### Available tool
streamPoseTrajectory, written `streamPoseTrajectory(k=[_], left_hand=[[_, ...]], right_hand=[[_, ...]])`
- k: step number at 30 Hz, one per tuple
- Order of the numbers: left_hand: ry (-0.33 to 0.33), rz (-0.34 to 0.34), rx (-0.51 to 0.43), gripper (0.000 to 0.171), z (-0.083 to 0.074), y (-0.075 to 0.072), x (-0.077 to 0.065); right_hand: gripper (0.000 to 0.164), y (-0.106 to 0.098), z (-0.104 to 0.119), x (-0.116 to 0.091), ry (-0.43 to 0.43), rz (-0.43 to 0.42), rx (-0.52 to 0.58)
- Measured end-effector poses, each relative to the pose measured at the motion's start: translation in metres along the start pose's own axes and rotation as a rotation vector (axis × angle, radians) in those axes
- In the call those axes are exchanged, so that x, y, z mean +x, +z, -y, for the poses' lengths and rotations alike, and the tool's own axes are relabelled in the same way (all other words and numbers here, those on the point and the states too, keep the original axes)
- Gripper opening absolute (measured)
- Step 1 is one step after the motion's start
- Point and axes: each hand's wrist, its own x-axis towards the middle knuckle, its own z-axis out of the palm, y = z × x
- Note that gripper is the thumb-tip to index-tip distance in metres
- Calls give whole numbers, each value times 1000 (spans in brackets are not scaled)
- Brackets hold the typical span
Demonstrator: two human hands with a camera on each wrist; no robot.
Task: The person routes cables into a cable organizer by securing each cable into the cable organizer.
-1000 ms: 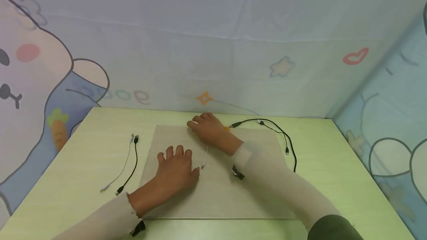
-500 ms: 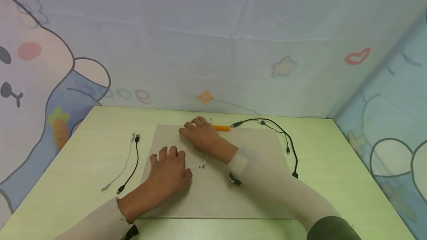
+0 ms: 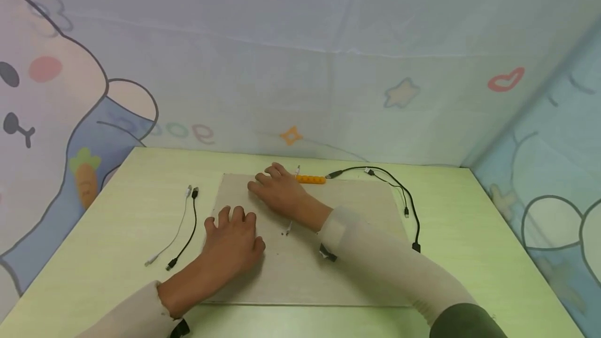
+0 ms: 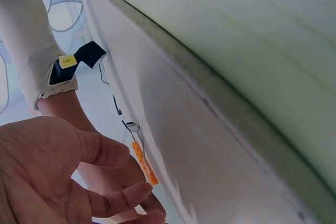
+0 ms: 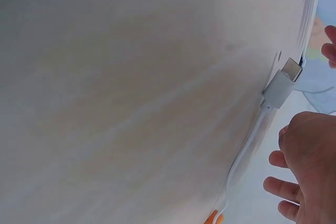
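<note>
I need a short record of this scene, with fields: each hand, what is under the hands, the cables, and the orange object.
left hand: flat on the mat, fingers spread, holding nothing
right hand: resting on the mat over a white cable, fingers loosely bent
white cable: runs under the right hand, one plug near the wrist
mat: beige, lies on the green table
orange object: at the mat's far edge, beside the right hand
black cable: curved, right of the mat
two short cables: one white, one black, left of the mat
</note>
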Motion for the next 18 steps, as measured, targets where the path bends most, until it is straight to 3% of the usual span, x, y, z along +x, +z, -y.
streamPoseTrajectory(k=[18], left_hand=[[-31, -1, 19, 22, 20, 4, -4]], right_hand=[[25, 0, 6, 5, -16, -1, 7]])
